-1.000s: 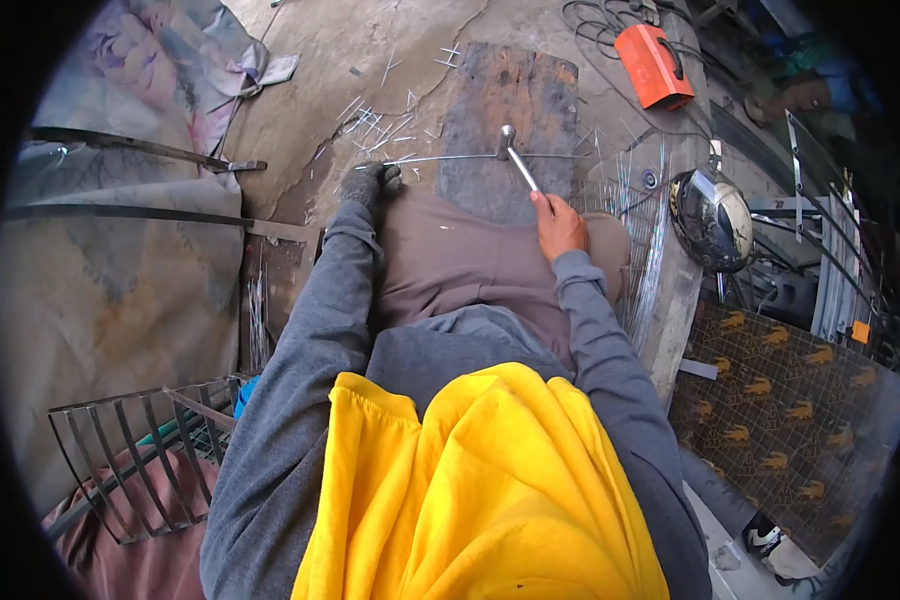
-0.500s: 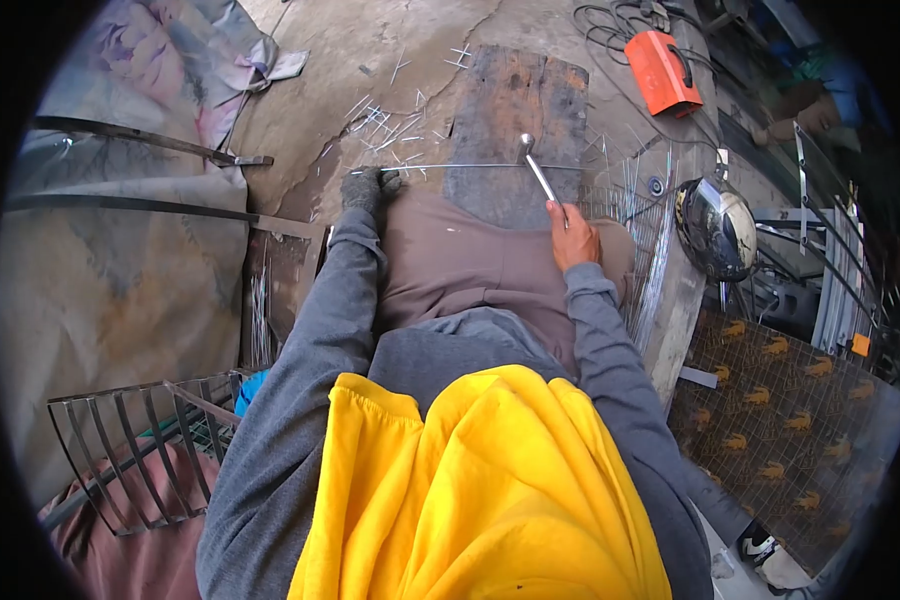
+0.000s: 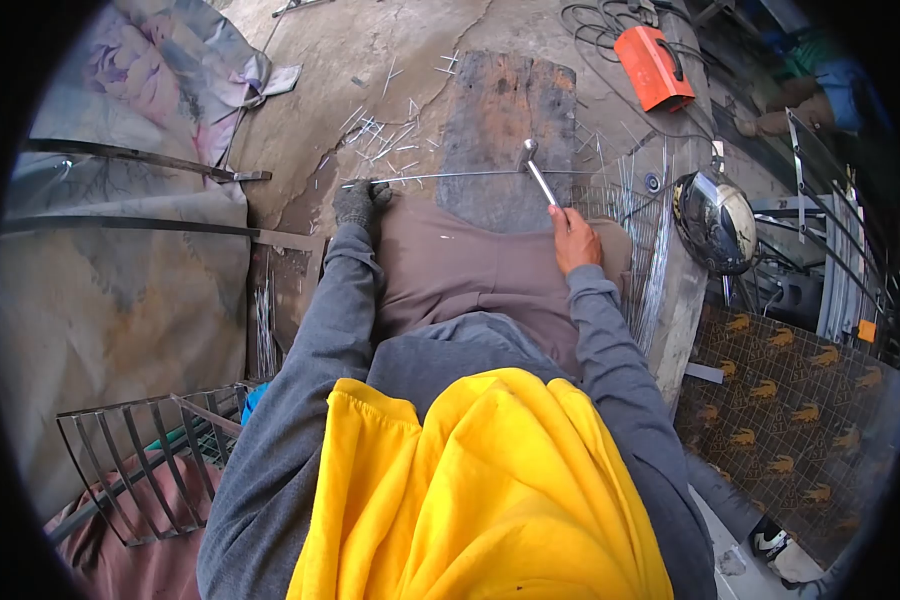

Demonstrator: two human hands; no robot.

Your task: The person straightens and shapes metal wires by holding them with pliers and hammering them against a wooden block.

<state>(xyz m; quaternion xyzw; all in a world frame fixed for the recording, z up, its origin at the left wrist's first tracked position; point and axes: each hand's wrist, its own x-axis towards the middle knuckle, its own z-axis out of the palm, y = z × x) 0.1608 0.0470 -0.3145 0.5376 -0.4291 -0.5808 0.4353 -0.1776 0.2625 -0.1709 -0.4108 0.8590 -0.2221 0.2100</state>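
Note:
My left hand [image 3: 361, 203], in a dark grey knit glove, is closed around one end of a thin metal rod [image 3: 440, 175]. The rod runs to the right across a worn, dark wooden board [image 3: 505, 100] on the floor. In my bare right hand [image 3: 576, 243] is the handle of a metal hammer [image 3: 540, 178]. Its head overlaps the rod over the board in this view. My legs in brown trousers lie just below the board, and a yellow cloth covers my chest.
Short cut rods [image 3: 385, 140] are scattered left of the board. Long thin rods [image 3: 650, 250] lie at the right, near a welding helmet [image 3: 715, 222]. An orange machine [image 3: 654, 68] with cables stands at the upper right. A barred metal frame [image 3: 135, 470] is at the lower left.
The view has shifted slightly. My left hand sits a little lower and further left, still with the rod. The hammer head remains over the rod with little movement.

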